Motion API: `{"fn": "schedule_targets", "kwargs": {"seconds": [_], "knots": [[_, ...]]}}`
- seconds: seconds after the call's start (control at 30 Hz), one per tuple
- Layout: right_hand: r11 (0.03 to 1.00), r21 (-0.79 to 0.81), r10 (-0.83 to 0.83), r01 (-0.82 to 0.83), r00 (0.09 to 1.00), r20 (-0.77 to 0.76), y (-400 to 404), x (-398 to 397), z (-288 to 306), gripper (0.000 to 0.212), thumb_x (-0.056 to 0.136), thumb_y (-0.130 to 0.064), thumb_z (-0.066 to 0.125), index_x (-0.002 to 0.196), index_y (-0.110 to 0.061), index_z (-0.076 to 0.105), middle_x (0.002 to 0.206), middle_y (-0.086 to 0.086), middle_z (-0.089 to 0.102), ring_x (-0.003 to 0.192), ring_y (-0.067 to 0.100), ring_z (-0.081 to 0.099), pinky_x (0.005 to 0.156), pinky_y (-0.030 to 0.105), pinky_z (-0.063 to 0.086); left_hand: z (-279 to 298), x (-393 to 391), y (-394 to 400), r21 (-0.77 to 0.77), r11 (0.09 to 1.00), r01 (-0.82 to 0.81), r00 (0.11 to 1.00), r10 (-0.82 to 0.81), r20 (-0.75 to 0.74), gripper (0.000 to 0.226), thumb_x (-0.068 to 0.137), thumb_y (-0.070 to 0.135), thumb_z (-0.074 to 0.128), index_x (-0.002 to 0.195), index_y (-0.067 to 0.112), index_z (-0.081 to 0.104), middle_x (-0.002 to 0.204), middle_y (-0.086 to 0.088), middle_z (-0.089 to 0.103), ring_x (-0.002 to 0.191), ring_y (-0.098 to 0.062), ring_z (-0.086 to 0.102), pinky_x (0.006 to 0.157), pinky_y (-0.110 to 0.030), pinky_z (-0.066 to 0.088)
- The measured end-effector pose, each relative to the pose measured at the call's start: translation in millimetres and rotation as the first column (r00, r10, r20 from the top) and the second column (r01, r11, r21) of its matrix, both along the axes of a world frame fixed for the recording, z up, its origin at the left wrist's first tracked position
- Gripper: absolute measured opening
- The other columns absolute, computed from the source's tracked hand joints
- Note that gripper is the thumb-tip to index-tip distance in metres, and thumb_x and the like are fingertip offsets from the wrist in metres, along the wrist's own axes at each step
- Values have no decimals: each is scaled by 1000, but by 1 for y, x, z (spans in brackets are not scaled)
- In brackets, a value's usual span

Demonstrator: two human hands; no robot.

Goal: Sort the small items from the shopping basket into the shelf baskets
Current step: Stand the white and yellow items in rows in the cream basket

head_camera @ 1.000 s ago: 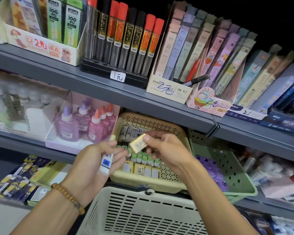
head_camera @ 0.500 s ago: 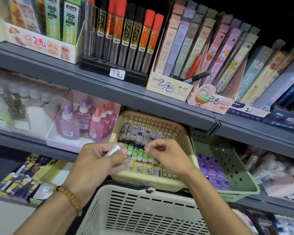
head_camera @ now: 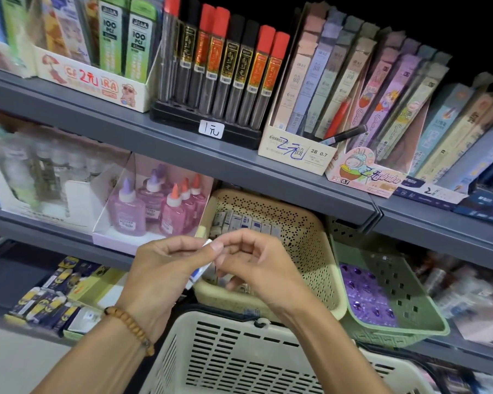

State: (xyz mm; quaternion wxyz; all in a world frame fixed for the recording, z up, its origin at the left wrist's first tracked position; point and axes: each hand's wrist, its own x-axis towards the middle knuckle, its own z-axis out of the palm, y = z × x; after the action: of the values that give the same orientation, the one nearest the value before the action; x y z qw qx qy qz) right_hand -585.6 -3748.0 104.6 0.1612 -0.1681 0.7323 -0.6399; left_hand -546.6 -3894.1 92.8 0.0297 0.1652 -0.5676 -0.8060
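Your left hand holds a small white eraser with a blue printed sleeve, fingers curled around it so only its top corner and lower end show. Your right hand meets it from the right, thumb and forefinger pinching at the eraser's top corner, the other fingers curled under. Both hands hover just in front of the near-left rim of the beige perforated plastic shelf basket, which sits on the middle shelf and holds rows of small boxed erasers along its far side. Just to its right sits a green plastic shelf basket with purple items inside. Below your wrists, nearest to you, is the cream slotted plastic shopping basket; its contents are out of view. To the left of the beige basket stands a white card tray of pink and purple glue bottles. A wooden bead bracelet circles your left wrist
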Motion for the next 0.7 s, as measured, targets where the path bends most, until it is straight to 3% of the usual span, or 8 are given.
{"fn": "schedule_targets", "kwargs": {"seconds": [0.13, 0.27, 0.33, 0.4, 0.5, 0.6, 0.7], "knots": [[998, -29, -49, 51, 997, 64, -2, -5, -3, 11, 86, 1, 69, 96, -2, 68, 69, 5, 67, 61, 14, 65, 56, 22, 56, -5, -5, 3, 26, 999, -22, 1000, 22, 8, 17, 73, 21, 77, 82, 7, 78, 86, -16, 75, 91, -30, 70, 97, -46, 51], [996, -11, -90, 93, 985, 144, 2, -22, -4, 10, 87, 0, 66, 88, -7, 72, 75, 10, 73, 60, 14, 65, 55, 20, 54, -10, -5, 1, -145, 989, -32, 999, 27, -37, 6, 83, 16, 73, 82, 13, 78, 75, -5, 75, 70, -17, 69, 74, -35, 56], [976, 12, -216, 217, 962, 165, 9, -43, -5, 11, 87, -1, 65, 86, -8, 74, 77, 11, 74, 59, 13, 65, 55, 19, 53, -15, -3, -2, -409, 905, -116, 990, 72, -120, 9, 83, 22, 73, 75, 22, 76, 70, 4, 72, 67, -8, 65, 68, -29, 52], [933, 59, -359, 355, 917, 173, 13, -70, -9, 12, 87, -1, 66, 85, -10, 75, 78, 11, 75, 59, 12, 66, 53, 19, 53, -20, 1, -4, -649, 739, -181, 980, 82, -180, 9, 82, 29, 70, 73, 29, 71, 76, 9, 66, 67, -2, 60, 63, -22, 45], [881, 182, -463, 436, 874, 145, 7, -113, -22, 8, 90, -6, 65, 94, -7, 73, 79, 11, 75, 60, 13, 67, 55, 20, 54, -26, 2, -7, -799, 581, -156, 987, 67, -144, 5, 84, 30, 69, 89, 31, 67, 91, 9, 62, 73, -2, 59, 66, -24, 43], [888, 208, -442, 410, 886, 142, -11, -147, -38, 11, 93, -8, 64, 101, -5, 71, 76, 9, 71, 56, 10, 63, 53, 18, 54, -35, -2, -9, -794, 597, -117, 993, 74, -90, 10, 83, 28, 71, 93, 24, 70, 86, 11, 69, 77, -8, 65, 73, -28, 51], [882, 230, -437, 411, 896, 75, -28, -162, -48, 6, 92, -5, 65, 94, -8, 69, 68, 5, 65, 45, 4, 59, 45, 16, 50, -40, -4, -10, -755, 646, -115, 993, 76, -86, 11, 82, 26, 72, 93, 25, 73, 78, 12, 72, 70, -5, 67, 75, -32, 56]]}}
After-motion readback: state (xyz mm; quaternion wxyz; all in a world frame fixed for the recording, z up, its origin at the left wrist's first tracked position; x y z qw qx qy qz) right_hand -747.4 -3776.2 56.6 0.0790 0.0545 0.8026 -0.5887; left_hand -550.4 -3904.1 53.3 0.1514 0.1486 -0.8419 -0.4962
